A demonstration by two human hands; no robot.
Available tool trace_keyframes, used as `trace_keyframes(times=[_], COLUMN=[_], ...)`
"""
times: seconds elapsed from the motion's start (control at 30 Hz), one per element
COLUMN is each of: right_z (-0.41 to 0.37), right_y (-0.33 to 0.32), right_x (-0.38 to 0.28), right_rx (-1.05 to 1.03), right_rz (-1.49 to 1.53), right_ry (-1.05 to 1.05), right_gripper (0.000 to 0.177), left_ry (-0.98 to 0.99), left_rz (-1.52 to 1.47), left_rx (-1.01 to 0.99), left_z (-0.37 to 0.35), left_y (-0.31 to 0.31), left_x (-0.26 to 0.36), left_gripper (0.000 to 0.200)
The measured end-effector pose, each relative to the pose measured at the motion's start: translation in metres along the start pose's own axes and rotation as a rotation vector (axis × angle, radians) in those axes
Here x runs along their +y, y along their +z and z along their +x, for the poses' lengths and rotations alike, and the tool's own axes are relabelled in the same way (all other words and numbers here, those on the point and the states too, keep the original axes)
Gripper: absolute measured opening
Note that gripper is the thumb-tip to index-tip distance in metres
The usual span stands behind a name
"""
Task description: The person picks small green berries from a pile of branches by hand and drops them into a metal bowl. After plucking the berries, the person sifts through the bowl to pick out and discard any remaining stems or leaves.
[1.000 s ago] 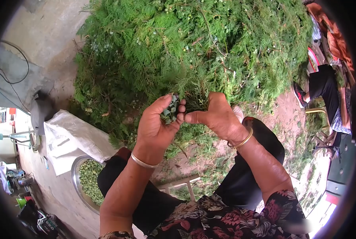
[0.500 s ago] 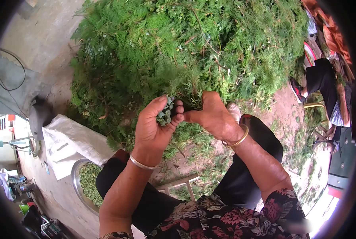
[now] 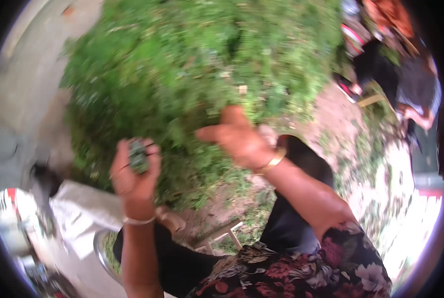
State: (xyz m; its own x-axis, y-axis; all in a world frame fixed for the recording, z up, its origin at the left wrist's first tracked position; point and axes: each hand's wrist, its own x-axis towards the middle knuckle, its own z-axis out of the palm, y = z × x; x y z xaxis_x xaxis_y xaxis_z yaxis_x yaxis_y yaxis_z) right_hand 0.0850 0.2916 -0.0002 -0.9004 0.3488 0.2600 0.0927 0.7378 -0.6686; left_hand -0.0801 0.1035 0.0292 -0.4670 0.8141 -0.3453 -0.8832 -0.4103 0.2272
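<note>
Greenery [image 3: 182, 64] sprawls between concrete [image 3: 38, 64] and dirt [image 3: 333, 114] — left hand [image 3: 135, 174] in a clenched grip round green bits [image 3: 138, 156], right hand [image 3: 244, 144] released.

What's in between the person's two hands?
Green branches from the leafy pile fill the view between the left hand, with its green clump, and the right hand. The head view shows this, but it's blurry.

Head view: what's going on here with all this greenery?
A person's left hand cups a clump of small green pieces in its grip. The right hand is apart from it, open before a big pile of leafy branches; it looks empty, though blurred. A round basin holding green bits sits by a white sack.
</note>
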Motion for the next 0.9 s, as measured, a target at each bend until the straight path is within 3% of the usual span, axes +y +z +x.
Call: trace_keyframes(times=[0.03, 0.07, 0.13, 0.2, 0.27, 0.3, 0.33, 0.37, 0.4, 0.43, 0.47, 0.5, 0.53, 0.6, 0.73, 0.77, 0.8, 0.83, 0.87, 0.9], right_z=[0.002, 0.012, 0.021, 0.024, 0.029, 0.019, 0.019, 0.012, 0.011, 0.015, 0.010, 0.006, 0.018, 0.027, 0.025, 0.025, 0.024, 0.024, 0.023, 0.023], right_y=[-0.001, -0.006, 0.013, -0.050, -0.005, -0.021, -0.020, 0.002, 0.004, -0.004, -0.015, -0.006, -0.020, -0.017, -0.008, -0.003, -0.002, -0.006, -0.007, -0.006], right_x=[0.000, -0.015, -0.008, -0.056, -0.026, -0.037, -0.024, 0.002, 0.020, 0.019, 0.013, 0.012, -0.027, -0.042, -0.049, -0.057, -0.063, -0.063, -0.061, -0.057], right_rx=[-0.021, -0.160, -0.167, -0.055, 0.236, 0.313, 0.183, 0.196, 0.437, 0.455, 0.021, -0.006, 0.000, 0.067, 0.027, 0.011, 0.021, 0.051, -0.005, -0.038], right_rz=[-0.100, 0.196, 0.512, 0.876, 0.587, 0.741, 0.548, 0.272, -0.312, -0.179, 0.048, 0.481, 0.665, 0.755, 0.865, 0.860, 0.913, 0.953, 1.033, 1.097], right_ry=[-0.121, 0.303, 0.496, 0.870, 0.582, 0.606, 0.470, -0.005, -0.554, -0.645, -0.302, 0.133, 0.557, 0.640, 0.653, 0.644, 0.677, 0.714, 0.707, 0.707], right_gripper=[0.029, 0.028, 0.022, 0.010, 0.010, 0.015, 0.017, 0.012, 0.009, 0.025, 0.025, 0.020, 0.029, 0.037, 0.026, 0.026, 0.021, 0.017, 0.011, 0.012], left_ry=[-0.002, 0.000, 0.084, -0.050, -0.189, -0.222, -0.204, -0.176, -0.134, -0.056, 0.003, 0.103, 0.193, 0.431, 0.693, 0.800, 0.889, 0.826, 0.709, 0.624], left_rz=[-0.016, -0.030, 0.045, -0.038, -0.103, -0.124, -0.116, -0.102, -0.068, -0.014, 0.009, 0.028, 0.045, 0.202, 0.246, 0.348, 0.899, 1.153, 1.195, 1.543], left_rx=[0.004, 0.010, 0.065, -0.062, -0.119, -0.165, -0.164, -0.185, -0.195, -0.200, -0.218, -0.181, -0.145, 0.008, 0.439, 0.646, 0.765, 1.070, 1.187, 1.230], left_z=[0.003, 0.007, 0.009, 0.013, 0.011, 0.006, -0.003, -0.014, -0.027, -0.044, -0.061, -0.085, -0.110, -0.158, -0.263, -0.285, -0.302, -0.314, -0.327, -0.330], left_y=[-0.005, -0.009, 0.008, 0.029, 0.051, 0.062, 0.073, 0.074, 0.075, 0.073, 0.061, 0.049, 0.037, 0.005, -0.082, -0.105, -0.110, -0.113, -0.123, -0.129], left_x=[0.007, 0.011, 0.004, -0.006, -0.021, -0.032, -0.039, -0.036, -0.032, -0.023, -0.005, 0.012, 0.029, 0.062, 0.109, 0.115, 0.104, 0.104, 0.106, 0.103], left_gripper=[0.020, 0.019, 0.017, 0.018, 0.021, 0.024, 0.027, 0.028, 0.029, 0.028, 0.028, 0.027, 0.026, 0.024, 0.017, 0.015, 0.021, 0.035, 0.048, 0.055])
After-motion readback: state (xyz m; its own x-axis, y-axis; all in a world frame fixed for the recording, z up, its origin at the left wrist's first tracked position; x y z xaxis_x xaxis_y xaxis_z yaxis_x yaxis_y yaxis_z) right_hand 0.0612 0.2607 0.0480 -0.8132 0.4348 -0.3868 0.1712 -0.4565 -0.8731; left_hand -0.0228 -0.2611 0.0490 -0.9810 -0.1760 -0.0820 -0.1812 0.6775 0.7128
